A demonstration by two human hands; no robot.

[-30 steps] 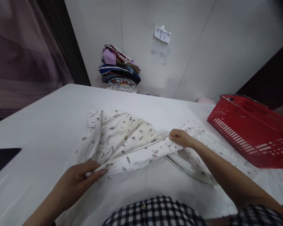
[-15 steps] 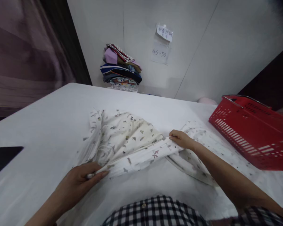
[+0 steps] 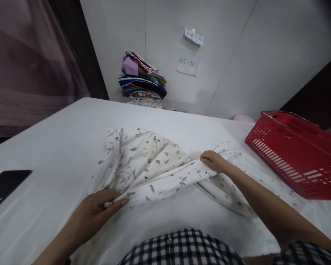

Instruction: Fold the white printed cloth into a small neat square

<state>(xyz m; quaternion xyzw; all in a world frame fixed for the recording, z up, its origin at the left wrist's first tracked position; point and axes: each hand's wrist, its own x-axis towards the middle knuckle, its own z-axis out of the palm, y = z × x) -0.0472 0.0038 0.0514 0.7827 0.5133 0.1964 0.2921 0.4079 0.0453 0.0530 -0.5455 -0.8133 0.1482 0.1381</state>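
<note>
A white garment printed with small grey and brown motifs lies crumpled in the middle of the white table. My left hand pinches the near left end of a folded strip of it, thumb against fingers. Farther right, my right hand is closed on the other end of the same strip, holding it taut between the two hands. More of the cloth spreads out to the right, under my right forearm.
A red plastic basket stands at the right edge of the table. A stack of folded clothes rests against the back wall, under two paper notes. A dark flat phone lies at the left.
Both hands keep their grip on the strip and have hardly moved. The view has shifted slightly to the left.
</note>
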